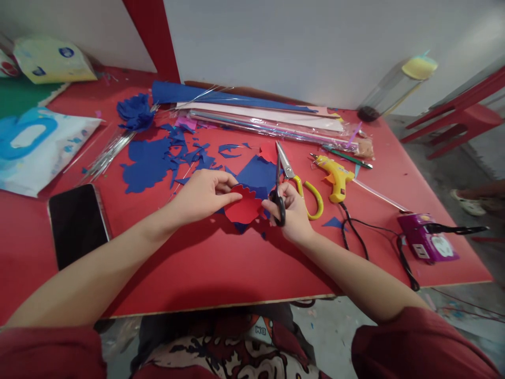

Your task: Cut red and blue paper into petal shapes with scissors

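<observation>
My left hand (211, 195) is closed, pinching the left edge of a red scallop-edged paper piece (241, 208). My right hand (291, 213) is closed around black-handled scissors (281, 210), their blades pointing away from me. Its thumb tip is at the red piece's right edge; whether it also grips the paper I cannot tell. Under and behind the red piece lies blue paper (254, 173). Just beyond my right hand are yellow-handled scissors (313, 200), lying on the table with blades apart. Another red paper piece (268, 151) lies near their tips.
The red table (221, 279) carries blue paper scraps (148, 163), a blue paper flower (136, 113), wires (108, 155), a phone (79, 226) and a wipes pack (43, 147). At right are a yellow glue gun (335, 176), its cord, and a purple box (428, 239). Rolled paper (229, 97) lies behind.
</observation>
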Demonstrator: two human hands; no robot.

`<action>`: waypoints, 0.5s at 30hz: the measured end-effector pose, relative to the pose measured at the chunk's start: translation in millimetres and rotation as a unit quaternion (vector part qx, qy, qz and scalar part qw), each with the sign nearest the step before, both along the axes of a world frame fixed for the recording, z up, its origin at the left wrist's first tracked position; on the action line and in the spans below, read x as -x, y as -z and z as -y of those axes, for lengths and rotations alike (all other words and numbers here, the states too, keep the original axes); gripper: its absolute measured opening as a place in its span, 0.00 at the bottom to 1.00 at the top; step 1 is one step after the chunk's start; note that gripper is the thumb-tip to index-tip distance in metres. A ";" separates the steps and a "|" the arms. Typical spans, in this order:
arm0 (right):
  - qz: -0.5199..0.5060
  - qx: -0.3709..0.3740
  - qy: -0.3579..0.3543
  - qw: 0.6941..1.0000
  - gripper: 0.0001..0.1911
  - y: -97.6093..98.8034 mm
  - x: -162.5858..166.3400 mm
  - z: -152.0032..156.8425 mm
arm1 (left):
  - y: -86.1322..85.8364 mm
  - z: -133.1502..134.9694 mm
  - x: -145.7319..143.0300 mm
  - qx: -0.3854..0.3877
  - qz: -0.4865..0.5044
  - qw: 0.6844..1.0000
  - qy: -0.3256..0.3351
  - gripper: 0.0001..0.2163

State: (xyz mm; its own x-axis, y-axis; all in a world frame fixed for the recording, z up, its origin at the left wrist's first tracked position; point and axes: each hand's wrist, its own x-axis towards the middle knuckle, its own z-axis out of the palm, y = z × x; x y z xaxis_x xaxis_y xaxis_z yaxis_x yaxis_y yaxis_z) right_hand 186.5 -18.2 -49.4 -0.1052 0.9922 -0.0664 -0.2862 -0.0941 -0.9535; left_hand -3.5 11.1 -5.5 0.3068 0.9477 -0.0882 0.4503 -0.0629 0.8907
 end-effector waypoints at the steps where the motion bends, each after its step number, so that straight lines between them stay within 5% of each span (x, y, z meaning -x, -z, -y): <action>1: 0.000 -0.003 -0.002 1.000 0.24 0.4 -0.3 0.1 | -0.7 0.1 0.2 0.002 0.005 1.000 0.011 0.08; 15: 0.046 0.006 -0.036 0.998 0.26 0.4 1.5 5.5 | -4.6 6.4 -1.9 -0.033 -0.003 0.998 0.057 0.08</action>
State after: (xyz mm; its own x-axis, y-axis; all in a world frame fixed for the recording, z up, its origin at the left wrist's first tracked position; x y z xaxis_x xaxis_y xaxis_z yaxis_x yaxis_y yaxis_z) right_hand 185.0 -23.7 -49.8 -0.1686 0.9814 -0.0914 -0.1904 -0.1234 -0.9739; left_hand -1.6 4.7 -0.9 0.4131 0.9102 -0.0288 0.4418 -0.1726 0.8804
